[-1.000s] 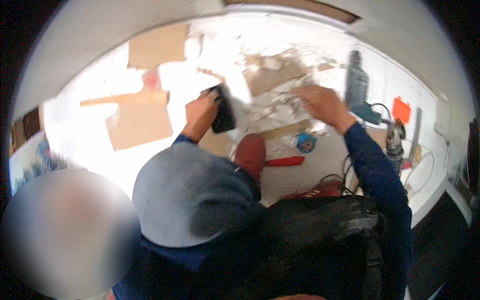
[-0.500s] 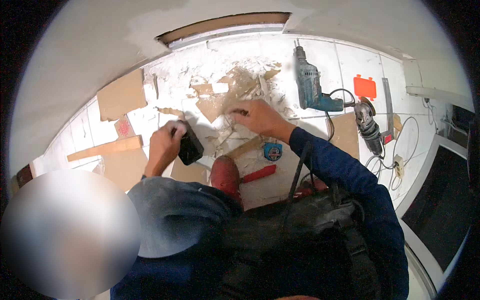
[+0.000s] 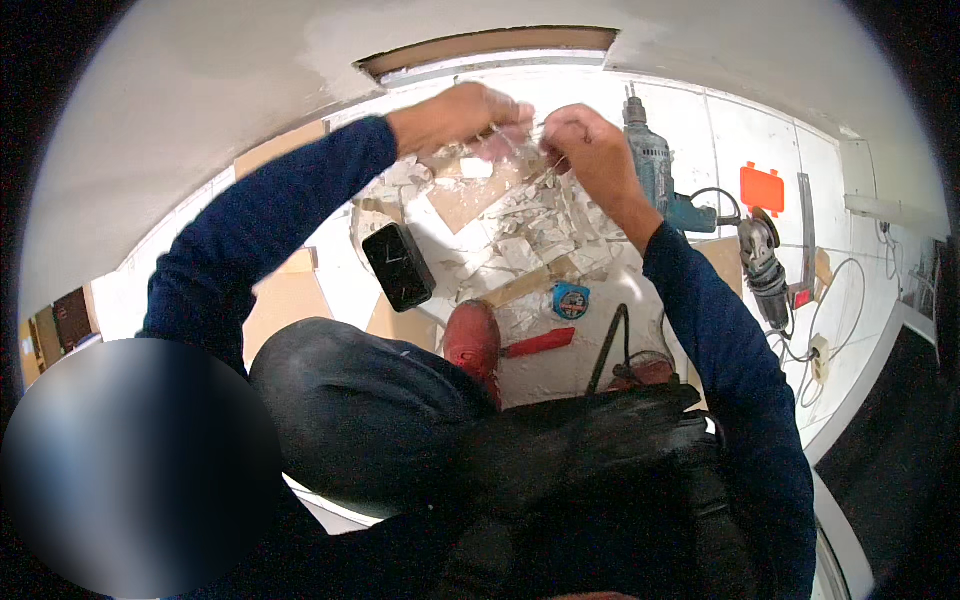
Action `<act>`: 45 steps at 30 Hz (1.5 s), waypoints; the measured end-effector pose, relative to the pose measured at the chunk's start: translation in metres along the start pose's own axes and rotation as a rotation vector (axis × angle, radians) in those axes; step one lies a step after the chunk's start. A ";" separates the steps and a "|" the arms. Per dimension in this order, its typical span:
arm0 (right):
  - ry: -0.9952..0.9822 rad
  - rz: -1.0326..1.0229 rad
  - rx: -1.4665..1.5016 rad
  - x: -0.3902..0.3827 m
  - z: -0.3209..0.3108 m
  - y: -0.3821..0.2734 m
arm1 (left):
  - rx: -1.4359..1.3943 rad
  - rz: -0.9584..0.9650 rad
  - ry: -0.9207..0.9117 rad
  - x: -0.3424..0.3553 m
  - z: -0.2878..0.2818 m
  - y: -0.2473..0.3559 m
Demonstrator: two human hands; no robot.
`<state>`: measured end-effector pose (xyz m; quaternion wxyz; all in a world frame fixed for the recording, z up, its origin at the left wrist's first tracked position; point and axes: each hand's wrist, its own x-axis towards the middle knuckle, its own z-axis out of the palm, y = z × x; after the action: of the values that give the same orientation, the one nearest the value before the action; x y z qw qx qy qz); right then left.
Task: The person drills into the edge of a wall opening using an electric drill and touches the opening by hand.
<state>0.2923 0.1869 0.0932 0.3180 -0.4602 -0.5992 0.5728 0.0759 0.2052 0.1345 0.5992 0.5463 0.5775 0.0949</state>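
Over the far part of the rubble pile [image 3: 515,215], both my hands are raised close together, fingertips facing. My left hand [image 3: 465,115] reaches in from the left; its fingers are smeared by motion. My right hand [image 3: 592,145] has its fingers curled into a pinch, and anything between them is too small to make out. Broken whitish chips and a tan tile piece [image 3: 462,205] lie beneath the hands. Nearer to me, untouched, a black rectangular box-like object [image 3: 398,268] rests on the floor.
A teal power drill [image 3: 652,165] lies right of my right hand, with an angle grinder [image 3: 764,272] and orange plastic case [image 3: 762,188] beyond. A blue tape measure [image 3: 570,300] and red tool [image 3: 540,342] lie by my red boot [image 3: 472,338]. A wall recess [image 3: 490,48] is ahead.
My left hand has left the black box-like object and swung forward and right over the rubble. My right hand has moved forward and right, beside it. The view has shifted slightly.
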 end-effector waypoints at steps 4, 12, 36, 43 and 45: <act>0.106 0.247 0.401 0.007 -0.033 0.022 | -0.287 -0.166 0.248 0.105 -0.011 -0.008; 0.106 0.252 0.429 -0.004 -0.041 0.034 | -1.008 0.135 0.616 0.200 0.013 -0.052; 0.060 0.398 0.310 -0.002 -0.047 0.052 | -1.666 0.427 0.858 0.225 -0.003 -0.066; 0.106 0.406 0.341 -0.007 -0.056 0.062 | -1.908 0.495 0.585 0.203 0.008 -0.043; 0.096 0.403 0.341 -0.005 -0.054 0.057 | -2.024 0.541 0.525 0.190 0.009 -0.043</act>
<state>0.3534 0.1990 0.0454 0.2985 -0.5368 -0.3744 0.6947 0.1212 0.3254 -0.0128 0.5891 -0.1306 0.2014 0.7716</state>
